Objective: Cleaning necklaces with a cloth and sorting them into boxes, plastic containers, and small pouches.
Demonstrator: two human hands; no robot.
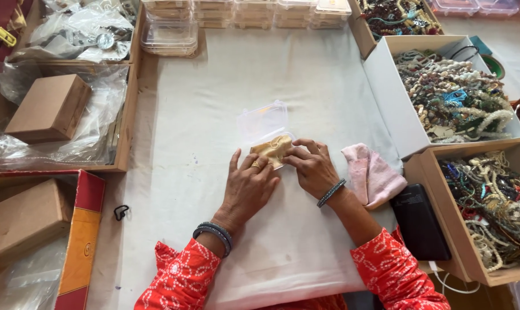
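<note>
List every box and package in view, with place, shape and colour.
Small clear plastic box: centre, lid open, both hands pressing a tan pouch in.
Clear box stacks: top edge.
Brown cardboard box: left, on plastic.
White box: right, holding beads.
Red-orange flat box: lower left.

I see short red sleeves with a white dotted print on both arms. My left hand (pixel 247 186) wears a gold ring and stacked grey-blue bangles; my right hand (pixel 312 167) wears one beaded grey bangle.
</note>
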